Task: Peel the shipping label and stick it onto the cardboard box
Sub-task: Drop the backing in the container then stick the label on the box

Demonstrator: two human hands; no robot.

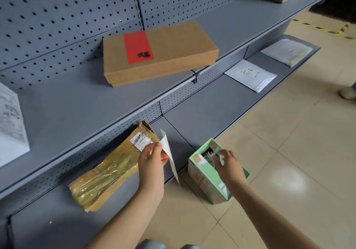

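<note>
Nearest the camera, both hands work over the bottom shelf's (202, 117) front edge. Left hand (152, 160) pinches a white shipping label (169, 152), its long axis running from upper left down to lower right, tip hanging past the shelf lip. Right hand (228, 165) reaches into a green box (210, 177) standing on the floor; its grip cannot be told. Just left, a tape-wrapped cardboard box (109, 169) lies diagonally, far end toward the pegboard. Farther up, a flat carton (159, 53) overhangs the upper shelf's (77, 104) rim.
</note>
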